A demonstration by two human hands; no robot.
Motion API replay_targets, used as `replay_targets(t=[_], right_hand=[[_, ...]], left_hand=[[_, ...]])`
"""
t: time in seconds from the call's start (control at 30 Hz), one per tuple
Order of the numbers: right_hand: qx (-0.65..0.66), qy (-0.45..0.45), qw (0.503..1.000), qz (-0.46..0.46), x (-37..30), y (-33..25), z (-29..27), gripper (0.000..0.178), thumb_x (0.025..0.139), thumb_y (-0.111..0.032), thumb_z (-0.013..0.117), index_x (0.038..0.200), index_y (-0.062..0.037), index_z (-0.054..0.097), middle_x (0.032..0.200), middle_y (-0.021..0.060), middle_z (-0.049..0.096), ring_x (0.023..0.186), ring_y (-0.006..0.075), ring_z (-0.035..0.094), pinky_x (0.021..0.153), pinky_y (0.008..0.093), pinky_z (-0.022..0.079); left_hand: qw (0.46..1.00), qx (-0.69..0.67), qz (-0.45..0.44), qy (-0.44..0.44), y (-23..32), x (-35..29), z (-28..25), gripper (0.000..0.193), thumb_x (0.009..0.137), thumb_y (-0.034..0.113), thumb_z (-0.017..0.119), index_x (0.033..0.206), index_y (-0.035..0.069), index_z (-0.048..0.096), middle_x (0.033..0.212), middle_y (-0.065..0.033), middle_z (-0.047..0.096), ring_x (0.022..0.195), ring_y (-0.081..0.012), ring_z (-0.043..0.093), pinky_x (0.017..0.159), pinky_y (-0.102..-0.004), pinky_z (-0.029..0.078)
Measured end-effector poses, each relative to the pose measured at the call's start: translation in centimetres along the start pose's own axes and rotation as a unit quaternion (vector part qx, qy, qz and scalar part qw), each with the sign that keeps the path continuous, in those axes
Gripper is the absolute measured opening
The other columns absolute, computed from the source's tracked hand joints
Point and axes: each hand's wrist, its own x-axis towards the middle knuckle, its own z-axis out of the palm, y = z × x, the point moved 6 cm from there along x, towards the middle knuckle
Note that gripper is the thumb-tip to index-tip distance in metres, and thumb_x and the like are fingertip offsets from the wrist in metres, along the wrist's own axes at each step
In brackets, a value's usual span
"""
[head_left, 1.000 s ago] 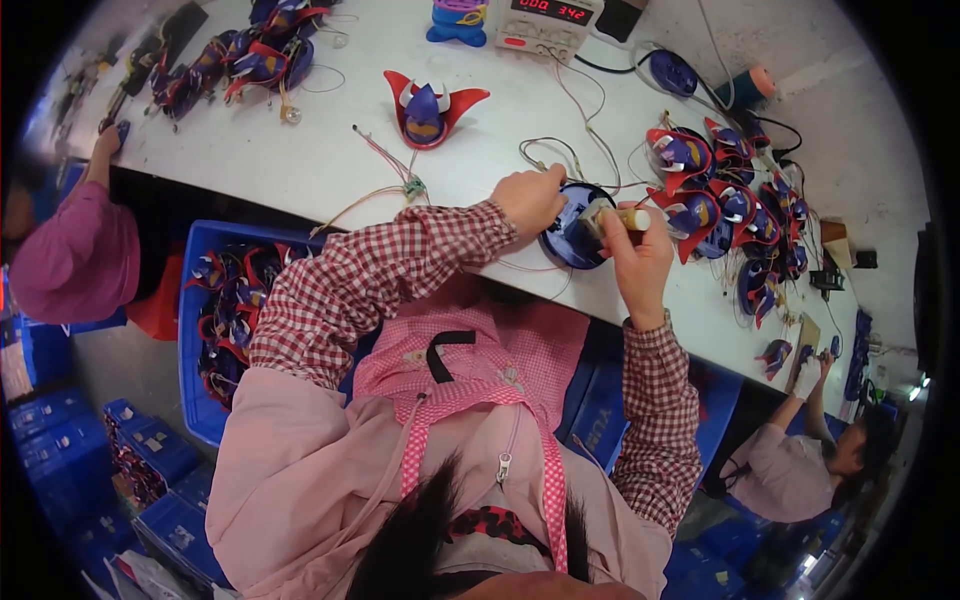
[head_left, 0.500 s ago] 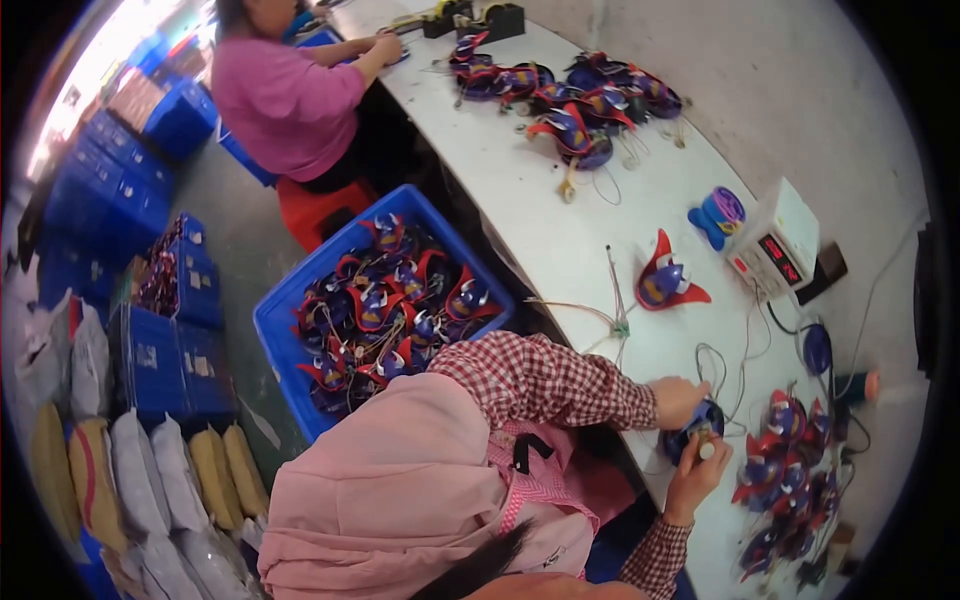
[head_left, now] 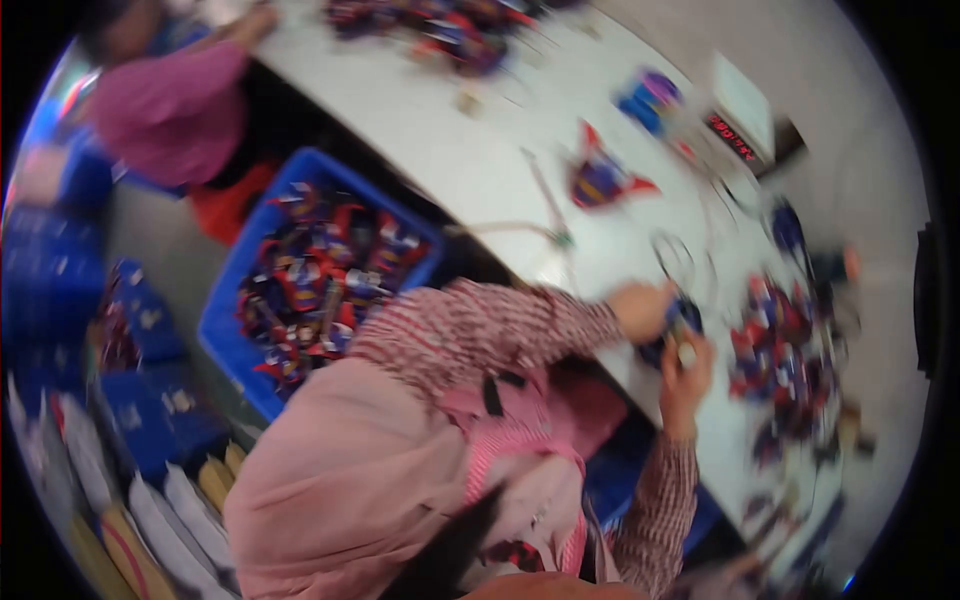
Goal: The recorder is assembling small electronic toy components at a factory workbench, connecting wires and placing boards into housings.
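Both of my hands meet over the white table on a dark blue rounded toy piece [head_left: 688, 315]. My left hand [head_left: 642, 309] is closed at its left side, fingertips pressed on it. My right hand [head_left: 686, 384] pinches it from the near side, where a small pale round part [head_left: 687, 354] shows between the fingers. Motion blur hides the finer detail. A finished-looking blue toy with red horn-like points [head_left: 600, 183] lies farther up the table. Beside my right hand is a pile of similar red and blue toys [head_left: 785, 350].
A blue crate [head_left: 215, 335] full of such toys stands left of the table [head_left: 400, 130]. Loose wires [head_left: 520, 230] lie near my left arm. Farther back are a white box with red digits [head_left: 740, 125] and a blue-purple tub [head_left: 652, 100]. A co-worker in pink [head_left: 170, 115] sits at far left.
My view has swung, so the table, crate and co-worker sit farther left and higher in the picture. Both hands stay on the dark blue toy piece.
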Motion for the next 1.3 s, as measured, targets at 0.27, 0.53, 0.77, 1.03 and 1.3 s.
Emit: replay_targets(t=[0.27,0.53,0.77,1.03,1.3], right_hand=[[0.081,0.017,0.996,0.036,0.1,4.6,2.1,0.021,0.078,-0.002,0.068,0.095,0.0014,0.057,0.088,0.0115,0.057,0.075,0.0231,0.057,0.064,0.0299,0.046],[0.085,-0.006,0.995,0.048,0.1,4.8,2.7,0.019,0.078,-0.002,0.067,0.094,0.0013,0.057,0.088,0.0110,0.058,0.075,0.0222,0.058,0.064,0.0292,0.046],[0.121,-0.096,0.983,0.100,1.8,5.2,3.1,0.015,0.079,-0.003,0.065,0.089,0.0001,0.055,0.087,0.0093,0.057,0.070,0.0203,0.057,0.063,0.0279,0.046],[0.183,-0.113,0.964,0.157,1.8,5.9,3.1,0.015,0.080,-0.004,0.064,0.090,0.0009,0.055,0.082,0.0066,0.054,0.070,0.0164,0.053,0.063,0.0268,0.044],[0.077,0.121,0.979,0.147,-2.0,1.9,-0.8,0.021,0.083,-0.003,0.062,0.102,0.0015,0.054,0.089,0.0047,0.052,0.080,0.0114,0.049,0.070,0.0235,0.041]], left_hand=[[0.996,-0.045,0.009,0.075,-2.3,1.7,0.2,0.023,0.078,0.012,0.050,0.097,0.000,0.045,0.063,-0.0246,0.058,0.061,-0.0433,0.058,0.057,-0.0522,0.045],[0.996,-0.043,0.007,0.072,-2.7,1.8,0.7,0.022,0.079,0.012,0.050,0.097,0.001,0.045,0.064,-0.0244,0.058,0.062,-0.0431,0.058,0.058,-0.0515,0.046],[0.995,-0.049,-0.001,0.086,-3.0,1.7,-0.3,0.022,0.079,0.011,0.051,0.098,0.001,0.044,0.063,-0.0238,0.058,0.062,-0.0424,0.059,0.058,-0.0515,0.046],[0.995,-0.064,0.008,0.074,-2.2,0.5,-1.2,0.024,0.081,0.015,0.054,0.100,0.002,0.046,0.065,-0.0227,0.059,0.064,-0.0416,0.059,0.059,-0.0496,0.046],[0.946,-0.196,-0.025,0.258,-7.4,-9.6,-13.7,0.021,0.087,0.015,0.058,0.103,0.001,0.056,0.074,-0.0024,0.058,0.057,-0.0072,0.051,0.053,-0.0215,0.044]])
